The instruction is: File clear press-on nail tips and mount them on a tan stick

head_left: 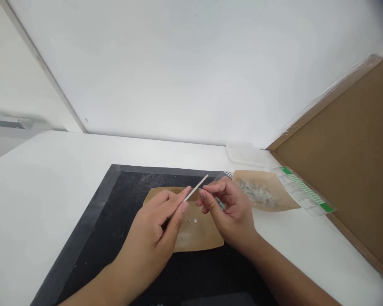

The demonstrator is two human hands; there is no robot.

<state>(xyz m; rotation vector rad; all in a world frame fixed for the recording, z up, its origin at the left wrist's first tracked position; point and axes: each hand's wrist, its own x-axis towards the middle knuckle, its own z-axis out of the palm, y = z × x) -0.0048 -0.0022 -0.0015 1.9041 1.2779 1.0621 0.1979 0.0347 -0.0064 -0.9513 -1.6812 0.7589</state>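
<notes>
My left hand (156, 225) is closed on a thin, pale, straight stick (196, 188), gripped between thumb and fingers. The stick points up and to the right, its far end close to my right fingertips. My right hand (231, 208) pinches thumb against index finger around something small and dark, too little of it showing to name. Below both hands lies a brown paper tray (199, 242) with several tiny white bits (195, 220) in it. My wrists and fingers cover parts of its rim.
The tray rests on a black mat (95, 229) on a white table (51, 170). To the right, a second brown paper tray (287, 204) holds a pile of clear pieces (258, 193). Beside it are a clear compartment box with a green label (306, 191) and a translucent lid (247, 154). Brown board (344, 148) stands at right.
</notes>
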